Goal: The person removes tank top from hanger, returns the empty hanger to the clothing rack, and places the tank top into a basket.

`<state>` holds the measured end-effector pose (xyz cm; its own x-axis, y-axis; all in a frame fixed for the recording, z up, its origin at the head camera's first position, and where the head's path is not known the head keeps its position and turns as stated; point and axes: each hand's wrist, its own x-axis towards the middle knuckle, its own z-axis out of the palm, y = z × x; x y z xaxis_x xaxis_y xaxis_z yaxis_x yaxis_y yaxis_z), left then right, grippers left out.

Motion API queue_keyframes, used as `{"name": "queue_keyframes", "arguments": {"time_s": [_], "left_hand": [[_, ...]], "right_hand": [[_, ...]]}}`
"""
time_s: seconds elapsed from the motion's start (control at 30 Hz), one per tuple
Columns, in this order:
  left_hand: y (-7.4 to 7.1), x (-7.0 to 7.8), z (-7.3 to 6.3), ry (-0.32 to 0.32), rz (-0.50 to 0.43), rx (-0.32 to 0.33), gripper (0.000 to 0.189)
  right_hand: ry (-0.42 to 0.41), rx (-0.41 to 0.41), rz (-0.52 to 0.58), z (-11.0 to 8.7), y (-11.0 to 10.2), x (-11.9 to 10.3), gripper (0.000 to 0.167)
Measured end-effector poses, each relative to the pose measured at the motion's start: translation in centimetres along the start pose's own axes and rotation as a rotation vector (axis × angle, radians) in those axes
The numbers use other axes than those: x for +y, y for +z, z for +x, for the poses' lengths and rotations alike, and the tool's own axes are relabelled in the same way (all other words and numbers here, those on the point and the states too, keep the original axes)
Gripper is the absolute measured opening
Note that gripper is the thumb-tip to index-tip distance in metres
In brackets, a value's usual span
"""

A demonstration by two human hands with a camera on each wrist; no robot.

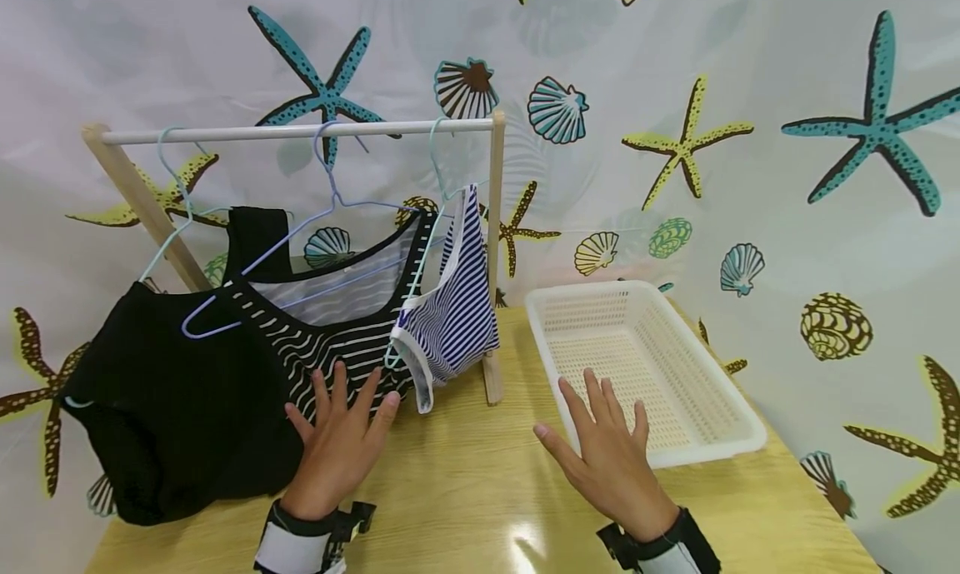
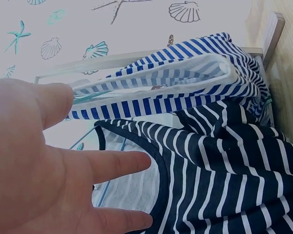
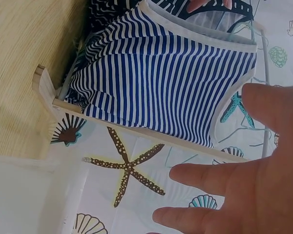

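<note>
In the head view, the table (image 1: 465,491) fills the lower middle of the frame; its top is yellowish, with wood grain, and a bright reflection shows near the bottom edge. At the left of the frame, a hanging rack (image 1: 390,129) stands on it, with one wooden foot (image 1: 492,379) visible near the centre. Right of centre, a white basket (image 1: 705,455) with perforated walls sits upright on it

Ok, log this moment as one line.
left hand: fingers spread, nearest black-and-white striped top | right hand: fingers spread, by white plastic basket | clothes rail: blue-and-white striped top hangs at right end
</note>
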<state>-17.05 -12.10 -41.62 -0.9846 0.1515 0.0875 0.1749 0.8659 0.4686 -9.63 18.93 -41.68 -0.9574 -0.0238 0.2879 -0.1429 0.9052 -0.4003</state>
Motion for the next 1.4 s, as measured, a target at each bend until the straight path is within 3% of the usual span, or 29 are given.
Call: {"name": "queue_keyframes", "arguments": {"time_s": [0.43,0.9,1.03,1.2,1.4], "left_hand": [[-0.2,-0.2,-0.8,-0.034,-0.001,0.017,0.080],[0.7,1.5,-1.0,-0.045,-0.015,0.013,0.077],[0.7,0.8,-1.4,-0.061,0.001,-0.004,0.082],[0.5,0.1,-1.8,-0.057,0.018,0.024,0.073],[-1.1,-2.4,-2.9,-0.104,0.040,0.083,0.069]], "right_hand": [[-0.015,0.003,0.012,0.4,0.1,0.3,0.070],[-0.019,-0.016,0.019,0.4,-1.0,1.6,0.071],[-0.007,-0.046,0.034,1.0,-0.7,1.3,0.072],[-0.007,-0.070,0.066,1.4,-0.3,0.6,0.072],[-0.070,-0.087,0.092,2.3,1.6,-1.9,0.072]]}}
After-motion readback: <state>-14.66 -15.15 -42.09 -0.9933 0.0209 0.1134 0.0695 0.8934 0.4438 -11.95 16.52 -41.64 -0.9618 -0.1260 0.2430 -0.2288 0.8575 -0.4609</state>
